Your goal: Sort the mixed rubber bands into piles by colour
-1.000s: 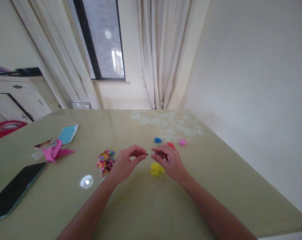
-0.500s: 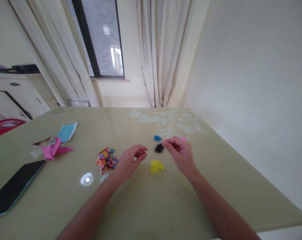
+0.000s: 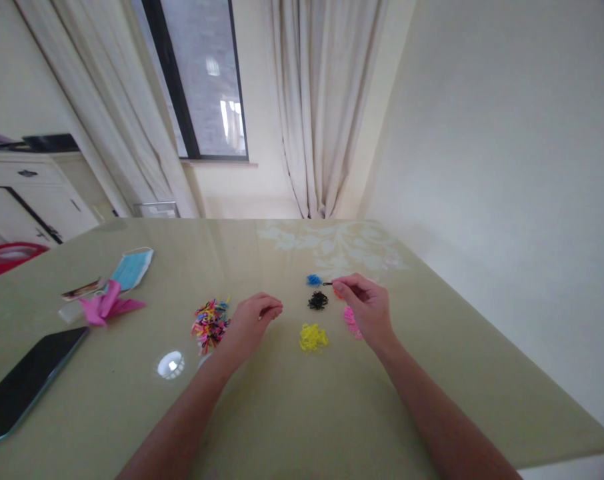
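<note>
My right hand (image 3: 365, 307) pinches a small black rubber band (image 3: 328, 284), its loop sticking out to the left of the fingertips. Just left of that hand sit a black pile (image 3: 317, 301) and a blue pile (image 3: 314, 280) of such bands. A pink pile (image 3: 351, 321) and a red-orange pile (image 3: 338, 293) lie partly hidden beneath it. My left hand (image 3: 249, 323) is closed, fingertips together; whatever they hold is too small to tell. It partly covers the mixed-colour pile of bands (image 3: 209, 325). Between the forearms lies a yellow pile (image 3: 313, 338).
On the table's (image 3: 282, 413) left side lie a black tablet-like device (image 3: 32, 377), a pink folded piece (image 3: 109, 305) and a blue face mask (image 3: 132, 268). A round bright spot (image 3: 171, 365) shows near the left forearm. A wall (image 3: 507, 167) runs along the right.
My left hand has drawn slightly left and its fingers have come together. A black band now shows at my right fingertips, and the pink and red-orange piles have come into view.
</note>
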`<state>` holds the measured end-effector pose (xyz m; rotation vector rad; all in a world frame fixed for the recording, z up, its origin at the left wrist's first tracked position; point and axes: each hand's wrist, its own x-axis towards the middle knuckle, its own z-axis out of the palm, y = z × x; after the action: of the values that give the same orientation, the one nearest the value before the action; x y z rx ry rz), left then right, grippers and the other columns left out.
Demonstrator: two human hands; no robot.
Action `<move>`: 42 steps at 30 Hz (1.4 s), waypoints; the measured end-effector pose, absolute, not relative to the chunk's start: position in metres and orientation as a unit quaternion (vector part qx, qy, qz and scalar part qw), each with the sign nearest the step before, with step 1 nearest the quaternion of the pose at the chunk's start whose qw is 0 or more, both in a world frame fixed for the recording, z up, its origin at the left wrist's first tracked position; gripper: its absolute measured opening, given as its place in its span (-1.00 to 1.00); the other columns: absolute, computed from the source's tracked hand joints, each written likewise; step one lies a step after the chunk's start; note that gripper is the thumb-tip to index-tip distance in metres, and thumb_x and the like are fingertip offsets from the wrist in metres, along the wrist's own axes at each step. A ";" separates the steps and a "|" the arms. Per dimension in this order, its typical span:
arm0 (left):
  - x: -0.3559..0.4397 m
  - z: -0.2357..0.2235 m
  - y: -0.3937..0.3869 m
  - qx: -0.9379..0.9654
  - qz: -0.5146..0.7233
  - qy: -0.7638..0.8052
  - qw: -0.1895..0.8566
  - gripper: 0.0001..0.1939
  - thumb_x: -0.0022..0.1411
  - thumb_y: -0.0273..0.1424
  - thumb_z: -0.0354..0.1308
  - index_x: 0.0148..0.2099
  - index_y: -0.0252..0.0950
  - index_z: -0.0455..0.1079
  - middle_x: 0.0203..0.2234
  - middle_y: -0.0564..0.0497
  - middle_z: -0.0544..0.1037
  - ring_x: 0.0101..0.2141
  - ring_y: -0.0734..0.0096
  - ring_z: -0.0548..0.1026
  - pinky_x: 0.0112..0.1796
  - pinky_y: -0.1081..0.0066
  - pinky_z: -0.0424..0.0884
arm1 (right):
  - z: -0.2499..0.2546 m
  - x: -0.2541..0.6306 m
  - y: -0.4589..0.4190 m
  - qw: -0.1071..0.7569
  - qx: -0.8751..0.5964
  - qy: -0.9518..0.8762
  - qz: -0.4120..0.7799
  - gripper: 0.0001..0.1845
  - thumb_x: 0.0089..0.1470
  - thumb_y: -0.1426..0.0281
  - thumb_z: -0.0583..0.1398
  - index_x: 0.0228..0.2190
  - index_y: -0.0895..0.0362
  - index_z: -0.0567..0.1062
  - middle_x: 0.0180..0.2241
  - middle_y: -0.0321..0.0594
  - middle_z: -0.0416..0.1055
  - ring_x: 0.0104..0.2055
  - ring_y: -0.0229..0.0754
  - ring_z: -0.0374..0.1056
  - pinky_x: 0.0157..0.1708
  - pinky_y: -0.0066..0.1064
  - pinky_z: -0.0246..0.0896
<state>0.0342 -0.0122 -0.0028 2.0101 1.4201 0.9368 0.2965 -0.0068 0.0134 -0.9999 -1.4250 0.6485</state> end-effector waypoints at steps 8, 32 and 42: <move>0.041 0.000 -0.016 0.681 0.406 0.505 0.341 -0.78 0.22 -0.17 0.25 -0.30 -0.21 0.55 -0.39 0.01 0.67 -0.33 0.28 0.60 -0.24 0.35 0.50 | -0.016 0.300 0.014 0.402 -0.502 -0.760 0.095 -0.70 0.31 0.20 0.22 -0.33 0.08 0.67 -0.41 -0.18 0.55 -0.41 -0.16 0.39 -0.34 -0.34 0.25; 0.056 0.005 -0.030 0.648 0.444 0.431 0.444 -0.77 0.23 -0.21 0.32 -0.23 -0.28 0.60 -0.34 -0.02 0.70 -0.30 0.32 0.62 -0.21 0.38 0.52 | 0.006 0.272 -0.018 0.436 -0.385 -0.776 0.245 -0.69 0.27 0.13 0.29 -0.31 0.11 0.69 -0.49 -0.24 0.48 -0.49 -0.26 0.27 -0.44 -0.40 0.17; 0.051 -0.001 -0.026 0.651 0.453 0.455 0.404 -0.70 0.27 -0.15 0.30 -0.08 -0.25 0.58 -0.24 -0.07 0.71 -0.24 0.25 0.65 -0.17 0.32 0.55 | 0.017 0.280 -0.018 0.468 -0.376 -0.759 0.251 -0.75 0.25 0.19 0.32 -0.34 0.11 0.69 -0.49 -0.23 0.47 -0.48 -0.25 0.26 -0.48 -0.40 0.14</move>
<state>0.0510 -0.0259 -0.0011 1.6449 1.1501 1.1441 0.2802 -0.0176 0.0167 -0.9222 -1.8617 0.6145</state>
